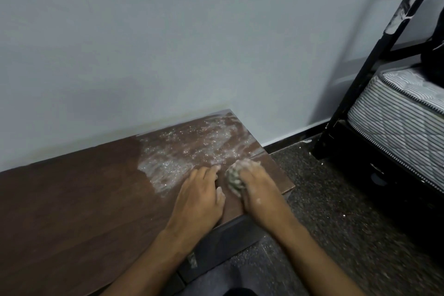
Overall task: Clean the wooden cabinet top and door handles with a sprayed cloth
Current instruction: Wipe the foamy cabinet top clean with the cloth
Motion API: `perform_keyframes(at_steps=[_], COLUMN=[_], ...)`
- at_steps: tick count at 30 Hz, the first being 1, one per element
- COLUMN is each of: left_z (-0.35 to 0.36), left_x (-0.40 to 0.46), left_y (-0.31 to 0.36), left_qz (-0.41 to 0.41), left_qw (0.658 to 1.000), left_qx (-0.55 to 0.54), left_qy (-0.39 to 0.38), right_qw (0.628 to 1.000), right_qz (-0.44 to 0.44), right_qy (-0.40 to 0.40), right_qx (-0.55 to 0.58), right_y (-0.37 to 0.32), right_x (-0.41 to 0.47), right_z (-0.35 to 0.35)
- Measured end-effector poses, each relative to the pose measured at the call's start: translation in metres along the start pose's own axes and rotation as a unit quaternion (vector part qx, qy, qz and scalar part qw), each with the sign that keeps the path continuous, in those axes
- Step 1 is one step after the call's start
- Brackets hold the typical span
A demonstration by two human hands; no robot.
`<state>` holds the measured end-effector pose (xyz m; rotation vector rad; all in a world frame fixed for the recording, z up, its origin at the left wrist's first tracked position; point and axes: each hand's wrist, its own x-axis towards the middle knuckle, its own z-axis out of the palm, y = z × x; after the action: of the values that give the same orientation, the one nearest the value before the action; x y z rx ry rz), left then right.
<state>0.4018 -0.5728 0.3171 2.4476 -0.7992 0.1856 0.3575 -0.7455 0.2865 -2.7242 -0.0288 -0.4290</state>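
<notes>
The dark wooden cabinet top (72, 199) runs along the wall, and its right end is covered with white soapy foam (192, 149). My left hand (199, 195) rests flat on the wood with straight fingers, just in front of the foam. Beside it, my right hand (254, 185) grips a bunched, foam-covered cloth (234, 180) and presses it onto the top near the right front corner. Foam sticks to the fingers of my right hand. A handle (192, 259) on the cabinet front shows below my left forearm.
A pale wall (168, 43) stands right behind the cabinet. To the right, a black metal bed frame (374, 60) holds a striped mattress (403, 113). Dark speckled floor (324, 199) lies between cabinet and bed.
</notes>
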Motion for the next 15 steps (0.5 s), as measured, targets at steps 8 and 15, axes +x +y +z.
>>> perform_keyframes(at_steps=[8, 15], left_z=[-0.019, -0.030], left_x=[-0.015, -0.029], left_y=[-0.016, -0.031], left_qz=[-0.018, -0.056], left_qw=[1.000, 0.997], left_qx=[-0.020, -0.045], left_qy=[-0.006, 0.025], right_qw=[0.989, 0.998], right_qz=[0.133, -0.046], right_qy=[0.048, -0.021], right_qx=[-0.042, 0.042], right_y=[0.049, -0.081], right_x=[0.031, -0.028], right_z=[-0.005, 0.029])
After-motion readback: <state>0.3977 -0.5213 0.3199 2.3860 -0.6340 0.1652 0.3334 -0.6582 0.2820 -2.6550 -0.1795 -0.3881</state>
